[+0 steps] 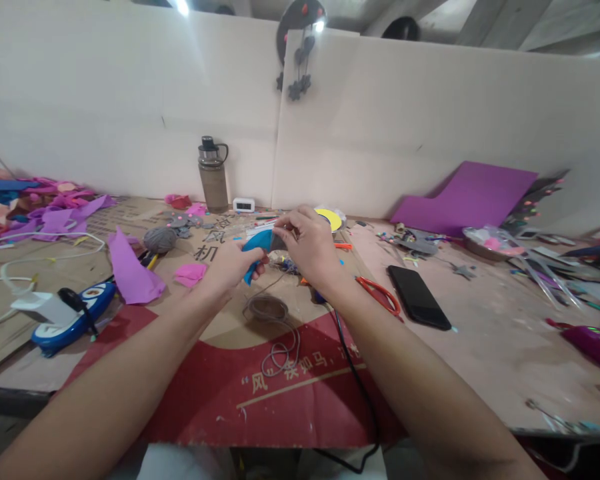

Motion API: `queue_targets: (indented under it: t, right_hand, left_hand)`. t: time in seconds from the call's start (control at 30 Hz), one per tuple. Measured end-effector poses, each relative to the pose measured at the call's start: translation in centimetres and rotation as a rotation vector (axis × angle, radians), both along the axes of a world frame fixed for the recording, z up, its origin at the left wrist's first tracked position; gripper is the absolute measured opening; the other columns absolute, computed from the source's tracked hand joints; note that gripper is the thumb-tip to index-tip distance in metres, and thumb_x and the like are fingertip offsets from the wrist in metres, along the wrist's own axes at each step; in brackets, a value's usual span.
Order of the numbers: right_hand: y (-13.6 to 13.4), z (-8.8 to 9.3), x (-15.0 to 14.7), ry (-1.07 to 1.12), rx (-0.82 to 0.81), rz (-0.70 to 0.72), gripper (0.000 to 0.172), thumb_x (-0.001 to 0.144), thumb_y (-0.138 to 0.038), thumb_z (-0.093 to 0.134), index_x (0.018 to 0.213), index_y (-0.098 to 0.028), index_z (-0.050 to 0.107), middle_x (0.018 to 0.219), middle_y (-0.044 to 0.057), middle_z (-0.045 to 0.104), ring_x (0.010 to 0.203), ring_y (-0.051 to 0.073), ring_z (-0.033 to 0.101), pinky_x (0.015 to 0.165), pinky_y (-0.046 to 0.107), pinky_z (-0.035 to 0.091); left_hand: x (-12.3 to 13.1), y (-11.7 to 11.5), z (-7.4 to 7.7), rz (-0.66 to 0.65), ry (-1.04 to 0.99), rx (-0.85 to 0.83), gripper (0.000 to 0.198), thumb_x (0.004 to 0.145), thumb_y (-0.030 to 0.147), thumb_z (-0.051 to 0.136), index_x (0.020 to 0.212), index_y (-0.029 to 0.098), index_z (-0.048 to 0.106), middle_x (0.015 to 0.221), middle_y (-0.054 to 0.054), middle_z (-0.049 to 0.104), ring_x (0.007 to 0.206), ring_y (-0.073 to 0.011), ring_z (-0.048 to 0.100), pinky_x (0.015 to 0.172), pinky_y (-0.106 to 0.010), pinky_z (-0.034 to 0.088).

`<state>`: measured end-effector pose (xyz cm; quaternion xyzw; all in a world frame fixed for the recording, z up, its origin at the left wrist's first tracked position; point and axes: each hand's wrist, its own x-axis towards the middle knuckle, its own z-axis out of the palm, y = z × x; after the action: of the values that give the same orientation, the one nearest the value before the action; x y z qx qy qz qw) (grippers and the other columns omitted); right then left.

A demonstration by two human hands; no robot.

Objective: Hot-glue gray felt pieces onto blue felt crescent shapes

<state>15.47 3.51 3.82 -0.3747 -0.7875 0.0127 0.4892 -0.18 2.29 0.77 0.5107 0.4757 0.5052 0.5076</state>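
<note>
My left hand (233, 267) is closed on a curved piece of bright blue felt-like cloth (258, 244), held a little above the table. At its right end my right hand (307, 243) pinches a small grey piece (279, 243) between thumb and fingers. Whether the grey piece is joined to the blue one I cannot tell. Below the hands, a loose grey cord (283, 357) lies in loops on the red and brown cardboard (205, 393). Orange-handled scissors (380, 295) rest beyond my right forearm, their blades partly hidden.
A black phone (419, 297) lies at the right. To the left are a blue power strip (75, 320), purple cloth (133, 270) and a grey yarn ball (160, 239). Behind stand a water bottle (213, 177) and a small clock (243, 205). A black cable (356, 373) runs off the front edge.
</note>
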Motion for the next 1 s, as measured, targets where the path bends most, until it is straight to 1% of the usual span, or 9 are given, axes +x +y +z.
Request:
queue_targets:
  t: [0.17,0.33,0.53,0.77,1.0]
  right_hand:
    - [0.1,0.1,0.3,0.037,-0.005,0.022,0.006,0.085,-0.019,0.058,0.082,-0.021,0.063,0.088,0.005,0.060,0.084,0.017,0.055,0.076,0.032,0.043]
    - [0.1,0.2,0.3,0.036,-0.009,0.014,0.005,0.084,-0.019,0.060,0.081,-0.021,0.064,0.084,0.003,0.060,0.081,0.016,0.055,0.074,0.031,0.043]
    - [0.3,0.1,0.3,0.063,0.021,0.004,0.002,0.081,-0.017,0.064,0.080,-0.019,0.064,0.081,0.002,0.059,0.075,0.014,0.054,0.069,0.030,0.042]
    - [0.0,0.8,0.5,0.061,-0.049,-0.018,0.004,0.079,-0.019,0.066,0.076,-0.019,0.065,0.079,0.003,0.062,0.073,0.015,0.055,0.068,0.030,0.042]
    - [-0.3,1.4,0.6,0.106,-0.137,0.004,0.007,0.081,-0.018,0.063,0.075,-0.019,0.067,0.079,0.003,0.065,0.078,0.016,0.058,0.072,0.032,0.043]
  left_hand:
    - [0.4,-0.5,0.6,0.039,-0.028,-0.041,0.003,0.058,0.016,0.061,0.058,0.016,0.058,0.053,-0.003,0.059,0.038,-0.0078,0.045,0.034,-0.021,0.028]
    - [0.6,-0.8,0.7,0.018,-0.001,-0.033,0.004,0.059,0.017,0.061,0.058,0.015,0.057,0.047,0.001,0.053,0.037,-0.0068,0.043,0.035,-0.020,0.027]
    - [0.5,-1.1,0.9,0.004,0.047,0.009,0.006,0.061,0.018,0.060,0.060,0.015,0.056,0.045,0.003,0.050,0.038,-0.0064,0.041,0.037,-0.020,0.026]
    - [0.4,-1.1,0.7,0.003,0.029,0.060,0.013,0.064,0.024,0.065,0.067,0.016,0.054,0.053,0.004,0.053,0.040,-0.0056,0.041,0.039,-0.020,0.026]
    - [0.3,-1.0,0.7,-0.008,0.017,0.073,0.019,0.065,0.027,0.068,0.068,0.016,0.052,0.050,0.006,0.049,0.039,-0.0044,0.037,0.039,-0.019,0.023]
